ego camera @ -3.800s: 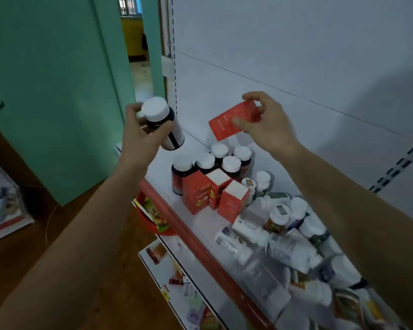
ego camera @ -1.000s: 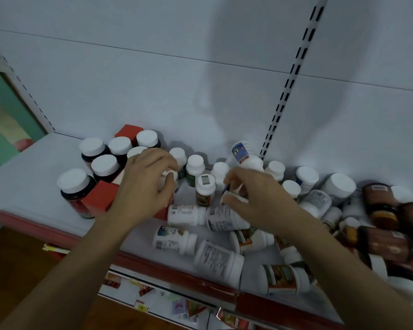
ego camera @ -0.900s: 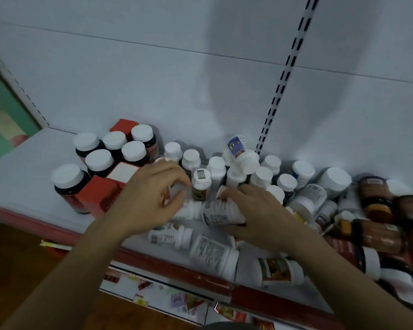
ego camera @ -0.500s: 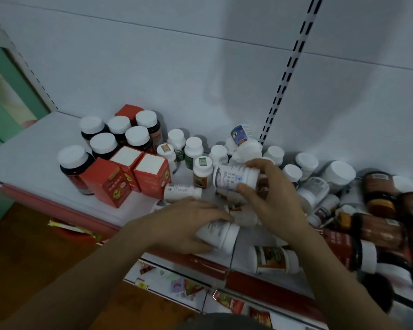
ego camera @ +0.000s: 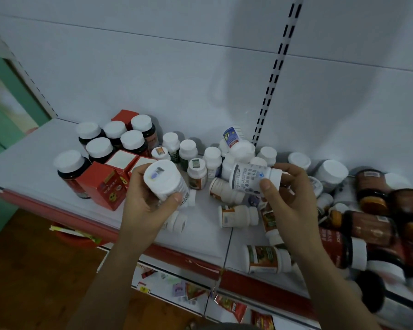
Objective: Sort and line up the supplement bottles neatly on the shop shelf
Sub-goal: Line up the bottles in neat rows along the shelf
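The left hand [ego camera: 148, 208] has its fingers and thumb wrapped round a white plastic bottle [ego camera: 163, 181], held up off the white shop shelf [ego camera: 31, 160] with one round end tipped toward the person. The right hand [ego camera: 293, 206] pinches a blue-printed white bottle [ego camera: 252, 179] turned on its side, thumb in front, fingers curled behind the cap end. Just left of the left fingers stand red cardboard boxes [ego camera: 106, 186] and dark white-capped jars [ego camera: 99, 148]. Beneath the right fingers toppled white bottles [ego camera: 239, 216] lie on the shelf, and brown jars [ego camera: 372, 225] are heaped further right.
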Available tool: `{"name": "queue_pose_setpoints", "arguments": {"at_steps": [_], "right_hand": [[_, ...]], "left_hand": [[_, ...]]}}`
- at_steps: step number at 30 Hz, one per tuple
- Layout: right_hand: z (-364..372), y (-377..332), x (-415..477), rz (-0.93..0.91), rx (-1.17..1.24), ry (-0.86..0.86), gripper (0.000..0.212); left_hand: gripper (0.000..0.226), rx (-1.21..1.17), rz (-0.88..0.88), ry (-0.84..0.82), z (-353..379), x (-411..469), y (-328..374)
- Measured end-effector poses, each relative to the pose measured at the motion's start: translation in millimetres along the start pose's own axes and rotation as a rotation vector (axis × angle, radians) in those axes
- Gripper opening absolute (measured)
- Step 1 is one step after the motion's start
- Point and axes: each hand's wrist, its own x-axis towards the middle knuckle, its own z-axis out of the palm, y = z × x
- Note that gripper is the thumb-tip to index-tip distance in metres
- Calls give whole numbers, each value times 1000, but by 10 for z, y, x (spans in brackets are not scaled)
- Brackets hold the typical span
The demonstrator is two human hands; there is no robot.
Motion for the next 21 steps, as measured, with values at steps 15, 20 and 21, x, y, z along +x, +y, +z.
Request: {"name": "queue_pose_setpoints", "arguments": {"at_steps": [15,20,21], "right_hand": [[494,339,111,-355,-825,-496,67],[323,298,-42,-316,-832,-488,64],[313,290,-81,-310,-829,-497,64]], "left_hand": [[63,361,26,-41,-150,-43,38],[64,403,107,-102,-16,165,167],[65,426,132,-122,18,217,188]]}}
